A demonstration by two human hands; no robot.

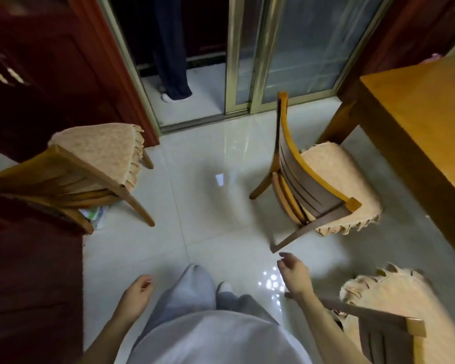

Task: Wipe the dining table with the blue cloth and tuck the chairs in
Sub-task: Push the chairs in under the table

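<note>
The wooden dining table [418, 122] fills the right edge. A wooden chair with a peach cushion [326, 185] stands pulled out beside the table's near corner, its back toward me. A second cushioned chair [386, 308] sits at the lower right, also out from the table. A third chair [90, 158] stands at the left by the dark red cabinet. My right hand [294, 274] hangs empty with fingers apart, just below the first chair's rear leg and beside the second chair's backrest. My left hand [137, 292] hangs loosely curled, holding nothing. No blue cloth is in view.
Glossy white tile floor [216, 206] lies between the chairs. A dark red cabinet [32, 271] lines the left side. Sliding glass doors [286, 61] are at the back, with another person's legs [171, 74] standing in the open doorway. Papers lie under the left chair.
</note>
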